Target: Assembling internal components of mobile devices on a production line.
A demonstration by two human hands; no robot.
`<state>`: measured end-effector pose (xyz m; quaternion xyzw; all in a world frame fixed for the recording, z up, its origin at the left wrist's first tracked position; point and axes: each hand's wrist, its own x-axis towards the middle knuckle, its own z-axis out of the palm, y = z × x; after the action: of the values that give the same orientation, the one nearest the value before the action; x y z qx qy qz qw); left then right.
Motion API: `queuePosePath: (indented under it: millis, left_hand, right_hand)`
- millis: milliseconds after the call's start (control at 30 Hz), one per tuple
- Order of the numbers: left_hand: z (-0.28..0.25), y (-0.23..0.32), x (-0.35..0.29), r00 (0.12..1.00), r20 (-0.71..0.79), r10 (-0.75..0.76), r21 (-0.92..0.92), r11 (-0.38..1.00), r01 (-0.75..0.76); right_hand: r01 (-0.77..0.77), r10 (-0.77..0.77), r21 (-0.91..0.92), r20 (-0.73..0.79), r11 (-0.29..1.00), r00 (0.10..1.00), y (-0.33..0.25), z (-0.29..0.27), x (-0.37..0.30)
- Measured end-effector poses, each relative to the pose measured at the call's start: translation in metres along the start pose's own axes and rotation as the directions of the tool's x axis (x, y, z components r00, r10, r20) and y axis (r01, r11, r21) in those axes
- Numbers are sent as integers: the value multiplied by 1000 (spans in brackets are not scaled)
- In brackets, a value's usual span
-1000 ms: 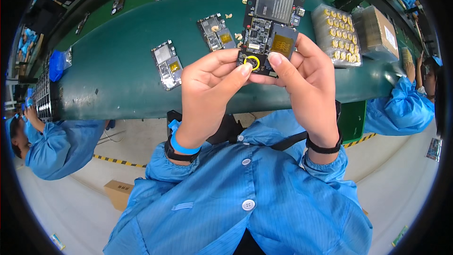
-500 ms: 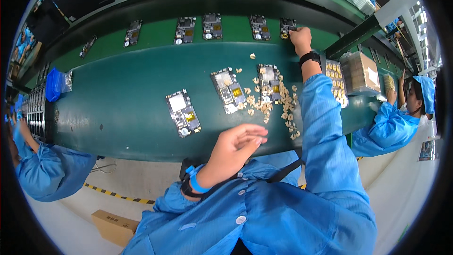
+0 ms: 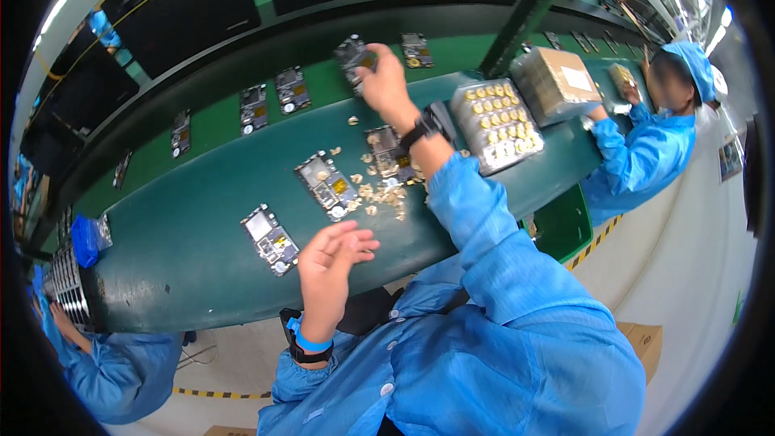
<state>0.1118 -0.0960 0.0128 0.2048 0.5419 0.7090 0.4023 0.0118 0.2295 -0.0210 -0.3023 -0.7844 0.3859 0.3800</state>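
Observation:
My right hand (image 3: 386,85) pinches a dark circuit board (image 3: 353,56) by its edge, over the green strip at the back of the bench. The board is tilted. Below that arm lies another circuit board (image 3: 386,153), partly hidden by the wrist, with small curved beige pieces (image 3: 389,198) scattered round it. To its left, one beige piece rests on a second board (image 3: 326,184). A third board (image 3: 271,239) with a pale square lies nearest my left hand (image 3: 329,266), which hovers at the bench's near edge, fingers apart, holding nothing.
More boards (image 3: 292,90) line the back strip. To the right stand a tray of round gold-coloured parts (image 3: 499,125) and a wrapped cardboard box (image 3: 557,85). A co-worker (image 3: 646,153) sits beyond them, a green bin (image 3: 565,230) below. Far left is a blue bag-like item (image 3: 84,241).
The board under my right hand has come up off the back strip and tilted. My left hand's fingers have spread somewhat. The whole view has swung to the right.

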Motion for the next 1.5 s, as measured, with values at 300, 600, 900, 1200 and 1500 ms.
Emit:
queuePosePath:
  millis: [300, 600, 900, 1200, 1500]
  left_hand:
    - [73, -17, 24, 957, -167, 239, -82, 963, -255]
    - [88, -17, 14, 945, -207, 254, 67, 967, -245]
    - [71, -10, -5, 919, -210, 333, 257, 926, -276]
    - [105, 2, -6, 937, 42, 348, 413, 848, -333]
    - [126, -9, -3, 830, -42, 556, 424, 762, -489]
  right_hand:
    - [-259, 203, 564, 160, 784, 966, -89, -122, -210]
    - [196, -262, -486, -70, 851, 963, 13, -307, -150]
    - [420, -358, -419, 221, 805, 907, 42, -325, -142]
    - [-119, -17, 544, 238, 831, 971, -47, -261, -190]
    - [-57, 6, 671, 79, 739, 997, -77, -204, -238]
